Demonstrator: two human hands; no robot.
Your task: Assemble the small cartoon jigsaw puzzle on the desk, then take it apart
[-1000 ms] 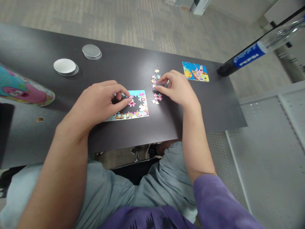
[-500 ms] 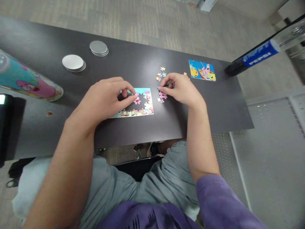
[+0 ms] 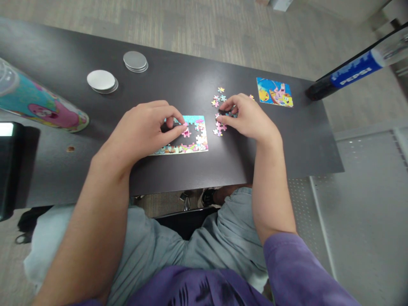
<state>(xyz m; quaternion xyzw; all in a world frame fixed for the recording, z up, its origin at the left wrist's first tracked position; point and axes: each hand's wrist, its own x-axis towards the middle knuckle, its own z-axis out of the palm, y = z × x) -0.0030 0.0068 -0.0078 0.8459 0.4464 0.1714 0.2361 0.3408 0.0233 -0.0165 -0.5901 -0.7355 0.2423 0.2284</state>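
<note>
A partly assembled jigsaw puzzle (image 3: 193, 148) lies on the dark table, its colourful border framing a gap in the middle. My left hand (image 3: 153, 123) is over its left side, with thumb and index finger pinching a pink puzzle piece (image 3: 186, 132) inside the frame. My hand hides the puzzle's left part. To the right, my right hand (image 3: 247, 114) hovers at a cluster of loose puzzle pieces (image 3: 221, 126), thumb and index finger apart. Several more pieces (image 3: 216, 101) lie just beyond its fingertips; some under the palm are partly hidden.
A cartoon picture card (image 3: 274, 92) lies at the right, near a Pepsi bottle (image 3: 355, 73). Two stacks of round discs, one white (image 3: 101, 80) and one grey (image 3: 135, 60), sit at the back left. A colourful cylinder (image 3: 44, 102) and a black device (image 3: 9, 170) are at far left.
My right thumb and index finger have spread apart beside the loose pieces. My left hand keeps its pinch on the pink piece. The whole view has shifted slightly.
</note>
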